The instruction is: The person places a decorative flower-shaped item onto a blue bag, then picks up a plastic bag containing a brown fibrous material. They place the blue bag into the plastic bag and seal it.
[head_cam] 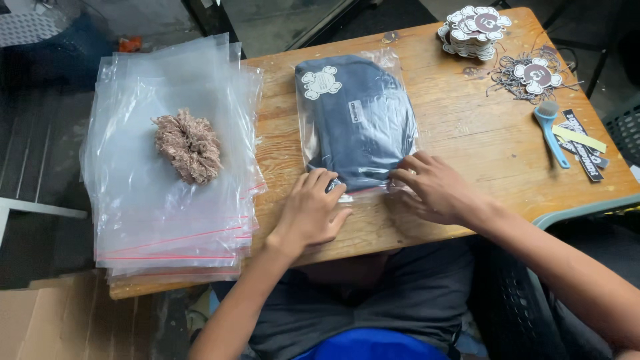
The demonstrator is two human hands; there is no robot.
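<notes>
Two hands: both press flat, fingers spread, grasping nothing.
Table (467,140): worn wood; carries all work items.
Bag stack (167,207): empty clear bags at the left edge, weighted by a brown scrunchie (189,147).
Bagged garment (357,123): dark, folded, at table centre.
Left hand (310,210): flattens the bag's near edge.
Right hand (433,187): pins the near right corner.
Tags (475,27): stacked at the far right.

One bagged dark garment (357,123), one brown scrunchie (189,147), one blue tool (551,131), and perhaps a dozen clear bags (143,220) stacked.
</notes>
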